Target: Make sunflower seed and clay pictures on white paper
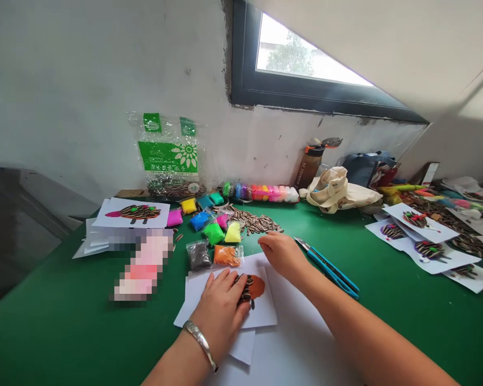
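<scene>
My L hand [221, 303] lies spread on card [261, 314]; R hand [285, 256] near seeds [257, 219], can't tell grip. Prob. seed-picking; next needs neat pinch.

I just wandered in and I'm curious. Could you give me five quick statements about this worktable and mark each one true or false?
1. The left hand rests on a sheet bearing seeds. True.
2. A bracelet circles the right wrist. False: the silver bracelet is on the left wrist.
3. The blue-handled tool lies to the right of the right hand. True.
4. The right hand grips the orange packet. False: the orange packet lies apart from it.
5. Loose seeds lie beyond the right hand. True.
</scene>
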`<state>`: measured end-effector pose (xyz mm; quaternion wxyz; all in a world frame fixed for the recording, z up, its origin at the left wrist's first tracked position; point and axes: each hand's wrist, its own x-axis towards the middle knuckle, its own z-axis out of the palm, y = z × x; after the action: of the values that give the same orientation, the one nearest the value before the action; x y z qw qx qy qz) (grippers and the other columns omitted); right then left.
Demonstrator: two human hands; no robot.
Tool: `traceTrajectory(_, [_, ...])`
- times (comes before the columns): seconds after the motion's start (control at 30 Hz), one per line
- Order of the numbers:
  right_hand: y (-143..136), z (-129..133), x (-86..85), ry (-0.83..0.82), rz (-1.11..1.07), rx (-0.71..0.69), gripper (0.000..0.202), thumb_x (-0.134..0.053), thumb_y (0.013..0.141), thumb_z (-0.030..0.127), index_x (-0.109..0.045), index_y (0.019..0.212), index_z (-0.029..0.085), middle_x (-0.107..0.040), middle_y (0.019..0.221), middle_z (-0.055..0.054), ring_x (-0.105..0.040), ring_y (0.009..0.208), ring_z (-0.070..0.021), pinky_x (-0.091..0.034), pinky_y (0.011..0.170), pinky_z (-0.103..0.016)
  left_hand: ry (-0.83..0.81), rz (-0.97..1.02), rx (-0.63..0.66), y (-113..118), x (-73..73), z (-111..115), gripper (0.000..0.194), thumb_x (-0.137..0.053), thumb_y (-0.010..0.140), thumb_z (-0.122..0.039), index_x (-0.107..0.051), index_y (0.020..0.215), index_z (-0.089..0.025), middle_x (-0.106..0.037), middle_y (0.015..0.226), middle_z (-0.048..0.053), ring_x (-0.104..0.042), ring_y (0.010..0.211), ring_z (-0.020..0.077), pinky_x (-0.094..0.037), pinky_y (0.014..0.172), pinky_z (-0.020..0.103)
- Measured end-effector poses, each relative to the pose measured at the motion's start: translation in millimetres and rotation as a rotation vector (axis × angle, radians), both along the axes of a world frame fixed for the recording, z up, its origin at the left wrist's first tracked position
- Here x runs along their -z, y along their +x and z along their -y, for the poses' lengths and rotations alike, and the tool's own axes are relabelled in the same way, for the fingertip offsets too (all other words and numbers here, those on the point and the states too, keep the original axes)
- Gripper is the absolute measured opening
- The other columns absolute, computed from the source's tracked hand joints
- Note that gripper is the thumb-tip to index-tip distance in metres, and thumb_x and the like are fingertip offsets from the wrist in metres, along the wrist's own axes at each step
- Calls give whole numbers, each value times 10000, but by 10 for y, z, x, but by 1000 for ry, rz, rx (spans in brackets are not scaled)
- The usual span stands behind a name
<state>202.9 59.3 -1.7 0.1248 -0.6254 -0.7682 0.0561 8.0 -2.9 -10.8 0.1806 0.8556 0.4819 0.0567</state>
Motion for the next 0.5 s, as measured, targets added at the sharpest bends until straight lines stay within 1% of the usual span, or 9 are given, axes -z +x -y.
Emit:
traceTrajectory(0.07, [-31,-217,12,-1,64,-15,247,-442,894,123,-678,859,189,-641,887,-69,-588,859,-169,-401,722,-248,-12,-5,-7,12,-14,-3,500,-511,843,-206,-473,1339,-148,-478,1384,149,-388,1305,322,-262,1076,593])
traceTrajectory(0.13, [-76,-413,60,-17,122,-29,196,-489,875,106,-672,880,176,-642,911,-80,-593,902,-181,-428,751,-259,-34,-17,-14,19,-31,4,498,-507,848,-213,-472,1340,-150,-468,1395,143,-372,1316,316,-248,1085,585])
traceTrajectory(0.2, [-122,-566,129,-35,166,-33,152,-515,902,169,-647,977,163,-631,1006,-86,-592,946,-188,-465,807,-302,-59,-32,-29,22,-44,23,493,-511,848,-219,-480,1334,-144,-464,1398,140,-357,1325,312,-234,1095,573])
traceTrajectory(0.23, [-144,-623,165,-43,181,-33,176,-526,913,222,-620,1048,159,-614,1071,-88,-591,962,-191,-483,824,-336,-68,-36,-40,21,-46,35,494,-518,846,-222,-482,1332,-140,-462,1400,140,-350,1329,311,-225,1101,568])
traceTrajectory(0.3, [-185,-700,228,-56,198,-30,291,-539,916,317,-557,1161,162,-571,1173,-90,-591,979,-196,-508,831,-393,-73,-20,-52,20,-37,57,493,-540,840,-249,-496,1321,-152,-473,1394,126,-347,1331,306,-214,1110,556])
traceTrajectory(0.33, [-203,-719,250,-59,198,-29,317,-542,913,335,-543,1179,163,-563,1188,-89,-592,977,-196,-513,826,-403,-71,-8,-57,18,-26,65,494,-548,839,-266,-498,1320,-161,-475,1393,118,-348,1331,304,-211,1112,552])
traceTrajectory(0.37, [-219,-727,262,-58,194,-29,288,-541,914,317,-559,1154,158,-575,1165,-88,-595,970,-196,-511,825,-395,-65,4,-60,16,-13,72,496,-554,838,-282,-501,1318,-168,-477,1393,114,-349,1330,303,-210,1113,550])
traceTrajectory(0.43, [-241,-700,250,-45,172,-24,164,-517,916,214,-618,1024,143,-616,1057,-92,-600,948,-196,-489,829,-350,-51,19,-63,15,8,79,501,-559,839,-301,-498,1320,-175,-471,1398,112,-349,1330,302,-213,1112,548])
traceTrajectory(0.5, [-241,-608,193,-17,131,-6,178,-460,899,106,-635,920,136,-629,980,-112,-598,941,-203,-455,823,-307,-47,10,-65,18,10,81,502,-562,839,-301,-497,1320,-170,-466,1401,120,-354,1328,303,-223,1108,550])
